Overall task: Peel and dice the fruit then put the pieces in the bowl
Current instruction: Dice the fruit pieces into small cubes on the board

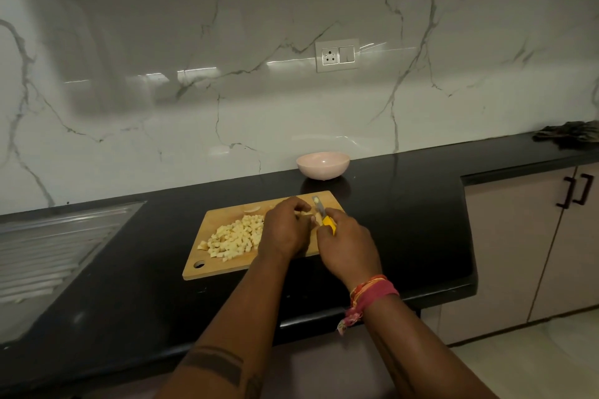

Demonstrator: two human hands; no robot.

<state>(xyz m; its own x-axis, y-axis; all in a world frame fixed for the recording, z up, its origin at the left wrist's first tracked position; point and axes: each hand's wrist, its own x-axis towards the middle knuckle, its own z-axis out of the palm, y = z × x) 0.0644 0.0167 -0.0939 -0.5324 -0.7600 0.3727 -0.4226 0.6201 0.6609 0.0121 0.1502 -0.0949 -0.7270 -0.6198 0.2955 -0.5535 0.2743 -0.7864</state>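
Pale yellow diced fruit cubes (pixel 235 238) are heaped on the rectangular wooden cutting board (pixel 227 264), so most of the dicing looks done. Left hand (pixel 283 230) has its grip curled round a last small fruit piece (pixel 304 213), while right hand (pixel 348 244) holds the yellow-handled knife (pixel 324 215), blade on the board. Round pale pink bowl (pixel 323 165) waits beyond, apparently unfilled; the transfer remains. Steel sink drainer (pixel 48 246) lies left on the black counter (pixel 405 204), dark cloth (pixel 569 133) far right; nothing blocks the way to the bowl
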